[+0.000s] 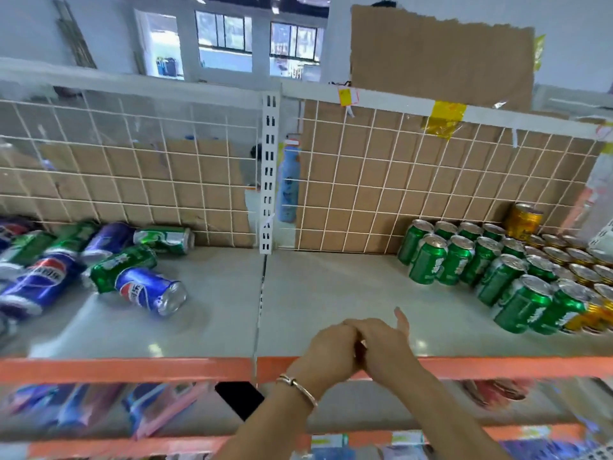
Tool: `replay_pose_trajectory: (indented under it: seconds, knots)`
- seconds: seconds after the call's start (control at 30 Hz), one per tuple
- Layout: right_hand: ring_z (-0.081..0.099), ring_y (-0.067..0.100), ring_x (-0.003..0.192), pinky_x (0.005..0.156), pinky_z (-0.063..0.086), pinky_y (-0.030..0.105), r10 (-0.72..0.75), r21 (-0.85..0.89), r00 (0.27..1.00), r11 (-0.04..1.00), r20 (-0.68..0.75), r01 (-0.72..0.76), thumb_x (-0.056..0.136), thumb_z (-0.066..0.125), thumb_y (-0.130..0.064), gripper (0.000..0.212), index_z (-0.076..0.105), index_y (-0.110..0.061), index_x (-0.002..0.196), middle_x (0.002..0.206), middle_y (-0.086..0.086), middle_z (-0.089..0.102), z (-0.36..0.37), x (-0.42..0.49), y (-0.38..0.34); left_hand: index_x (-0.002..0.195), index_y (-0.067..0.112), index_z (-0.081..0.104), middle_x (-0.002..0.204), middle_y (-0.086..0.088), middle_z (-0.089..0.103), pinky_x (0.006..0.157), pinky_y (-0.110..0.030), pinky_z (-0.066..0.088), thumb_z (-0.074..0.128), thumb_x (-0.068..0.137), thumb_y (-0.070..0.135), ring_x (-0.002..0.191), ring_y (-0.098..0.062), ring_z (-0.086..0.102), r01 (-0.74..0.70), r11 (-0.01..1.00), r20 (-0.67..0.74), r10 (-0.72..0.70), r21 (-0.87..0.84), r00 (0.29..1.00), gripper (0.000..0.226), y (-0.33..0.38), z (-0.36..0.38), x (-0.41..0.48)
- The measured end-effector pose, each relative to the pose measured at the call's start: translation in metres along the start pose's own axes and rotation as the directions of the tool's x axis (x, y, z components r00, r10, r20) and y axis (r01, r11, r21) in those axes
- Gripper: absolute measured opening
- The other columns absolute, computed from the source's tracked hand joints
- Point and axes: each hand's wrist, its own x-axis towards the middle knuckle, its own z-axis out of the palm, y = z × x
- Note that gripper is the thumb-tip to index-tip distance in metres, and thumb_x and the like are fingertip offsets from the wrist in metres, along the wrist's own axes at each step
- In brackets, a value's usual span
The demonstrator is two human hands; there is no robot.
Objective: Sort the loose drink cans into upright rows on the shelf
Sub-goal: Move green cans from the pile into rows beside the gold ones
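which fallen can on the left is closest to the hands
The blue Pepsi can farthest right in front, silver end facing the hands; the others lie farther left or back.

The grey shelf (331, 293) has an orange front edge (132, 368) and a white wire grid (132, 167) for a back, split by 1 slotted white post (270, 167). Brown cardboard (398, 180) stands behind the grid, and a bigger torn sheet (441, 58) rises above the top rail, where yellow tape (444, 116) is stuck. Beyond, a pale wall (30, 24) holds 2 dark-framed windows (225, 31) letting in daylight.
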Motion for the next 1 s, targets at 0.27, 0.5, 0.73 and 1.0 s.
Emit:
replay_pose_trajectory:
  seconds: [0.27,0.5,0.73,1.0]
  knots:
    - [0.045,0.007,0.126,0.114,-0.009,0.051,-0.113,-0.056,0.983,0.991,0.144,0.122,0.097,0.036,-0.022,0.040,0.045,-0.039,0.132,0.124,-0.015,0.058,0.010,-0.036,-0.100,0.125,0.020,0.055,0.129,-0.003,0.058,0.097,-0.033,0.044,0.061,0.084,0.024,0.118,-0.024,0.054,0.108,0.993,0.047,-0.110,0.051,0.993,0.042,-0.045,-0.052,-0.120]
    - [0.045,0.006,0.126,0.114,-0.007,0.049,-0.219,0.074,0.957,0.975,0.188,0.209,0.093,0.041,-0.019,0.040,0.049,-0.040,0.126,0.124,-0.018,0.058,0.036,-0.050,-0.201,0.109,0.015,0.062,0.112,-0.004,0.067,0.087,-0.033,0.049,0.055,0.083,0.028,0.105,-0.022,0.061,0.223,0.972,-0.038,-0.221,0.070,0.975,0.030,-0.104,-0.078,-0.209]
    - [0.036,0.004,0.132,0.112,-0.011,0.045,-0.301,0.112,0.940,0.952,0.163,0.286,0.090,0.048,-0.021,0.044,0.047,-0.035,0.132,0.133,-0.016,0.053,0.047,0.013,-0.270,0.120,0.012,0.057,0.119,-0.010,0.062,0.093,-0.036,0.043,0.058,0.081,0.026,0.111,-0.026,0.057,0.256,0.966,-0.215,-0.254,-0.019,0.943,0.042,-0.172,-0.123,-0.220]
    - [0.039,0.011,0.128,0.108,0.002,0.048,-0.260,0.076,0.964,0.964,0.046,0.257,0.090,0.045,-0.021,0.036,0.050,-0.031,0.124,0.127,-0.013,0.051,0.053,0.131,-0.333,0.134,0.011,0.046,0.135,-0.007,0.051,0.095,-0.019,0.030,0.059,0.088,0.014,0.124,-0.020,0.046,0.368,0.895,-0.416,-0.444,-0.252,0.794,0.048,-0.261,-0.200,-0.173]
